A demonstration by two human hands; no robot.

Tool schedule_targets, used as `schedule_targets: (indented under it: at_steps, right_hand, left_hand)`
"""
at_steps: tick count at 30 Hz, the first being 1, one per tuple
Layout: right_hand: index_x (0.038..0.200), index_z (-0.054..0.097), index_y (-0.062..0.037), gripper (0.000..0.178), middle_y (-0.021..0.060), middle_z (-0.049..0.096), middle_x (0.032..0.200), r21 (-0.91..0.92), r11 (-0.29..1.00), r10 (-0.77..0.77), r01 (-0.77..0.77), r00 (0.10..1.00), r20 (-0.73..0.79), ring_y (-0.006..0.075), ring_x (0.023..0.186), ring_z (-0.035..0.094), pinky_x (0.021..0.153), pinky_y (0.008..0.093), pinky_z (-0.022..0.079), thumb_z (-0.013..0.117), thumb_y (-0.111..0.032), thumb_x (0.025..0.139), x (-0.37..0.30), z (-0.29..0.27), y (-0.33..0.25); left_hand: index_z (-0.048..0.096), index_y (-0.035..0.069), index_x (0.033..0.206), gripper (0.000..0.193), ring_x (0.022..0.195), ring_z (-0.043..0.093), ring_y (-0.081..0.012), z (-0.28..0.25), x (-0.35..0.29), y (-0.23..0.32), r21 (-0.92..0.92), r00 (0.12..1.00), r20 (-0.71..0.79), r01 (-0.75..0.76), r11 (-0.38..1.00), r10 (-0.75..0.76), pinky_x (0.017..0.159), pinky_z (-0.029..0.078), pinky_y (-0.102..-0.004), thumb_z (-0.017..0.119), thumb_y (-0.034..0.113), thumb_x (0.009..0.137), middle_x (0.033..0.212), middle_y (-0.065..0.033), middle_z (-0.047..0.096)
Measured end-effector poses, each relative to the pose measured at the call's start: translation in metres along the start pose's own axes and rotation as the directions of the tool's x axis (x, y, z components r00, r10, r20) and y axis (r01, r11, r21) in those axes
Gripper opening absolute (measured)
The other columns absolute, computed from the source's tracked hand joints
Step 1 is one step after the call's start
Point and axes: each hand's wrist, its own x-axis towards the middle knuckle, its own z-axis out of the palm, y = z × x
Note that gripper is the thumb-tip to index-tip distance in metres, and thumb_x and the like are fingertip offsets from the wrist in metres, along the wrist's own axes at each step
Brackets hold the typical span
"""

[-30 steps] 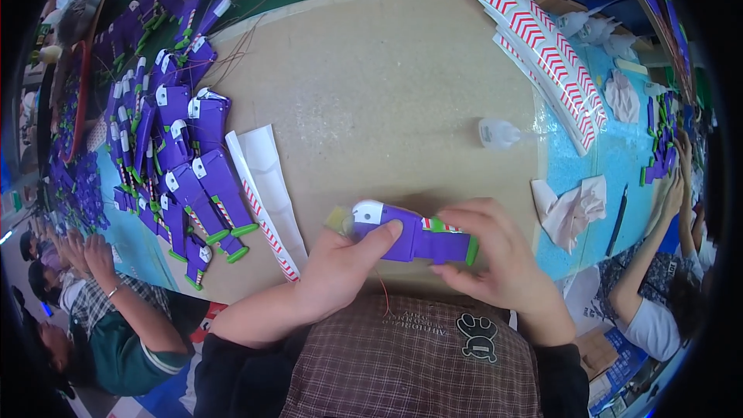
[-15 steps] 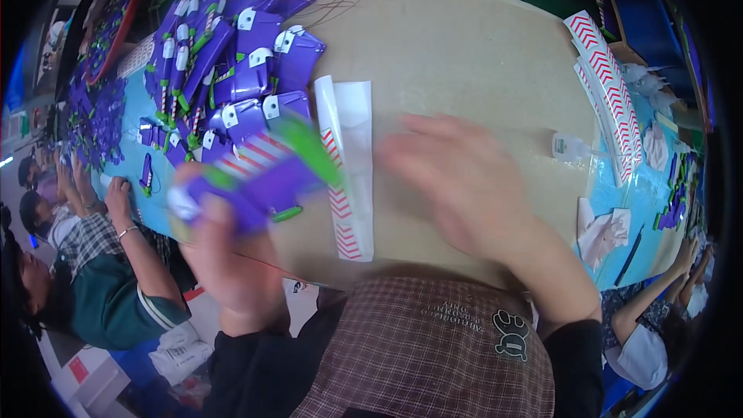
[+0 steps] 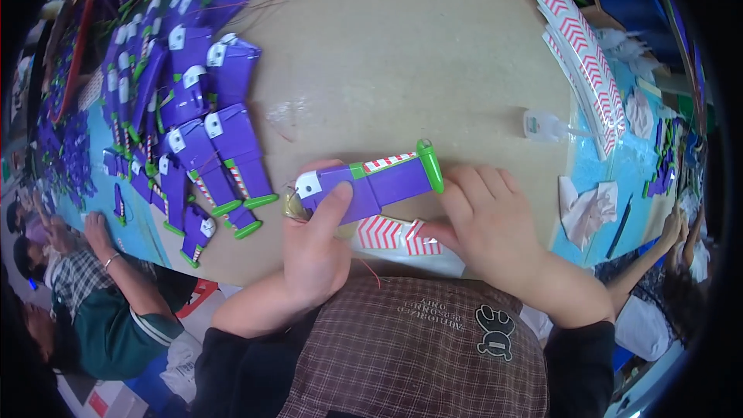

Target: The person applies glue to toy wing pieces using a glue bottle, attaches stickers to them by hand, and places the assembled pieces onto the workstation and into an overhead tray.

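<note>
My left hand (image 3: 316, 251) is closed round the white-headed end of a purple plastic figure-like piece (image 3: 398, 190), thumb on its face. The piece has a dark dot on its white end, a red-and-white striped strip along its upper edge and a green foot at its right end. Beside that foot, my right hand (image 3: 495, 224) has curled fingers, its thumb pressed to a striped sticker sheet (image 3: 379, 234) below the piece. A small part of the sheet lifts near the thumb. The fingertips behind are partly hidden.
A heap of similar purple pieces (image 3: 232, 139) with thin wires covers the left of the table (image 3: 402, 54). At right are striped sticker strips (image 3: 580, 50), a small clear bottle (image 3: 544, 125), crumpled paper (image 3: 588, 209) and a dark pen-like tool (image 3: 619, 224). Co-workers sit on both sides.
The purple piece has moved right and now lies level before me, its foot by my right hand. The sticker sheet, upright in view before, now lies crosswise beneath it. My view has shifted right.
</note>
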Motion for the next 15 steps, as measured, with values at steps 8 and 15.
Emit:
schedule_targets:
  at_steps: [8, 15]
  right_hand:
    - [0.094, 0.059, -0.007, 0.03, 0.0096, 0.059, 0.088, 0.365, 0.91, 0.2, -0.197, 0.979, 0.03, 0.0272, 0.082, 0.057, 0.073, 0.0369, 0.045, 0.07, -0.018, 0.069, -0.054, 0.017, 0.009]
    - [0.084, 0.065, -0.0098, 0.02, 0.0085, 0.06, 0.091, 0.357, 0.922, 0.186, -0.147, 0.98, -0.077, 0.0259, 0.081, 0.057, 0.07, 0.0368, 0.045, 0.072, -0.014, 0.066, -0.067, 0.014, 0.043]
  left_hand:
    - [0.046, 0.005, 0.113, 0.029, 0.092, 0.053, -0.0108, 0.023, 0.01, -0.028, 0.113, 0.973, 0.224, 0.039, 0.993, -0.064, 0.08, 0.046, -0.0276, 0.054, -0.001, 0.086, 0.103, -0.0042, 0.053]
    - [0.043, 0.004, 0.111, 0.029, 0.093, 0.056, -0.0125, 0.033, 0.02, -0.045, 0.193, 0.894, 0.446, -0.14, 0.971, 0.04, 0.083, 0.045, -0.0275, 0.056, -0.001, 0.085, 0.102, -0.0097, 0.059]
